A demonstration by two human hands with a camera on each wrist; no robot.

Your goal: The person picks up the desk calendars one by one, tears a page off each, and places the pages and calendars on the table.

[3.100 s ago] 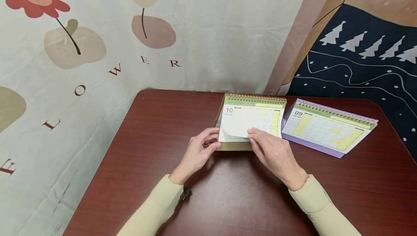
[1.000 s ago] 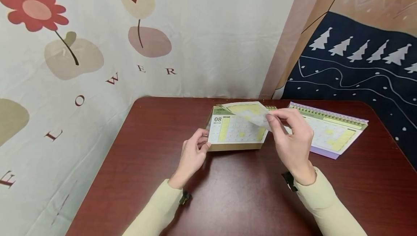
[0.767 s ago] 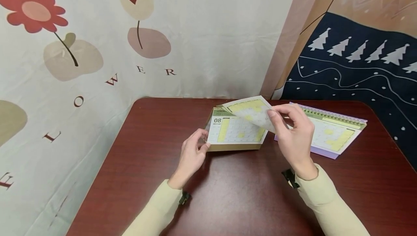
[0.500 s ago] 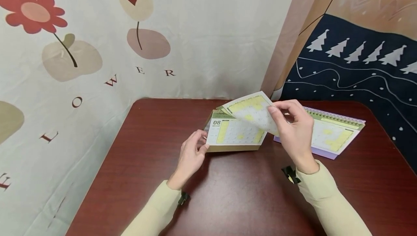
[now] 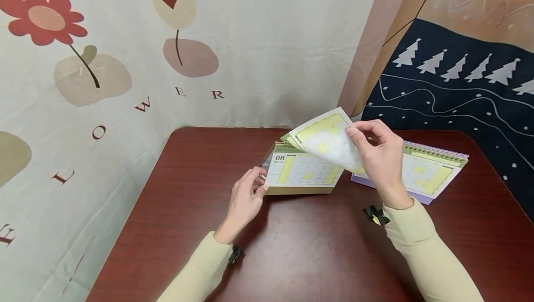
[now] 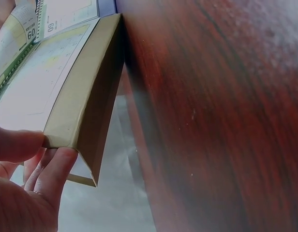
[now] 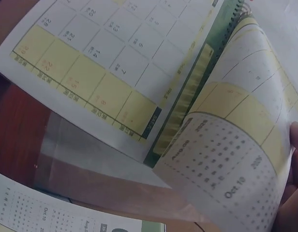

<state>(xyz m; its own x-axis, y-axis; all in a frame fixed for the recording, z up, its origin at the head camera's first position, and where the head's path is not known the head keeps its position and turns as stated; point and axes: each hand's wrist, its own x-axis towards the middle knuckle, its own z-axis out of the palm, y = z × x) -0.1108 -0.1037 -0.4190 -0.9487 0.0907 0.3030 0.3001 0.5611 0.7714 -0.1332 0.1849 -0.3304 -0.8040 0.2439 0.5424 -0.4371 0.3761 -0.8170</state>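
Note:
A desk calendar with a gold stand [image 5: 298, 191] stands on the table, its month page [image 5: 308, 172] reading 08. My left hand [image 5: 247, 195] holds the stand's lower left corner; in the left wrist view, thumb and fingers pinch the gold base [image 6: 86, 87]. A lifted page [image 5: 325, 142] curls up from the spiral binding, its free side pinched by my right hand [image 5: 381, 156]. In the right wrist view, the bent page [image 7: 226, 159] shows small Aug and Oct grids. Just right stands a purple desk calendar [image 5: 431, 174], partly hidden behind the right hand.
The dark red wooden table [image 5: 187, 191] runs back to a pale curtain [image 5: 267, 61] with flower prints. A navy cloth with white trees [image 5: 450, 79] hangs at the right. Both wrists wear small black devices, such as the right one [image 5: 375, 216].
The gold calendar's front page has gone from 10 to 08. My right hand has lifted the page, moving up from the calendar's lower edge. My left hand keeps its hold on the corner.

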